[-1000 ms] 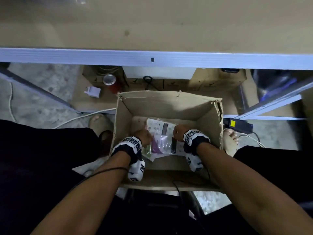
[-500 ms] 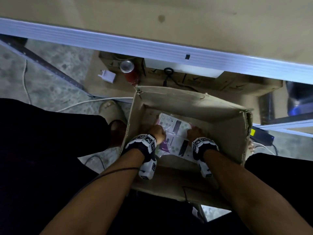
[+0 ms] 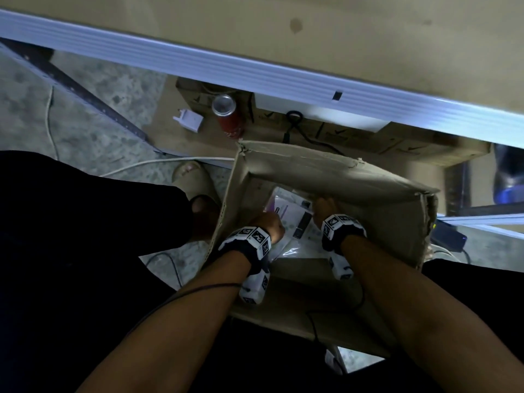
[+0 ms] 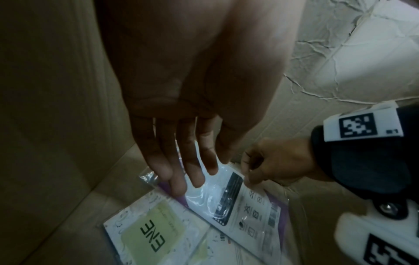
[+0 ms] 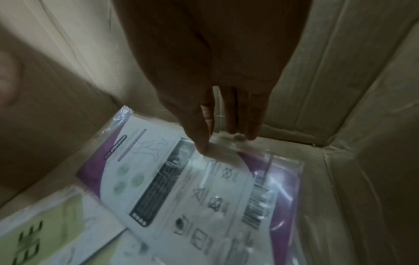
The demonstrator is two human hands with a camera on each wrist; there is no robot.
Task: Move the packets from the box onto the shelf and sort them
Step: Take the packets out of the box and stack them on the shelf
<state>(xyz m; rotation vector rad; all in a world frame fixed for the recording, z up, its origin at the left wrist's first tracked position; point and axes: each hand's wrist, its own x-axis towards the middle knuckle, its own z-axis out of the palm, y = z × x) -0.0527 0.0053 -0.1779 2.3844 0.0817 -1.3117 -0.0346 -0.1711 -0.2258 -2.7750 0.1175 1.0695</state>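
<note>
An open cardboard box [image 3: 326,168] stands on the floor below the shelf board [image 3: 340,29]. Inside lies a purple-and-white packet [image 3: 295,219] [image 4: 249,202] [image 5: 181,179] in clear plastic, on top of a green-labelled packet [image 4: 147,231] [image 5: 56,224]. My right hand [image 3: 326,205] [image 5: 217,141] pinches the plastic at the purple packet's far corner; it also shows in the left wrist view [image 4: 260,166]. My left hand [image 3: 269,226] [image 4: 188,175] has straight fingers touching that packet's left edge. More packets below are mostly hidden.
A red can [image 3: 228,116] and a white plug [image 3: 188,120] sit on flat cardboard under the shelf's metal edge [image 3: 255,72]. A white cable [image 3: 158,165] and my sandalled foot [image 3: 192,177] are left of the box. A black adapter [image 3: 449,236] lies to its right.
My right hand has moved from the packets' right side to the purple packet's far corner and pinched it. The left hand stays at the left edge. The head view has swung and tilted.
</note>
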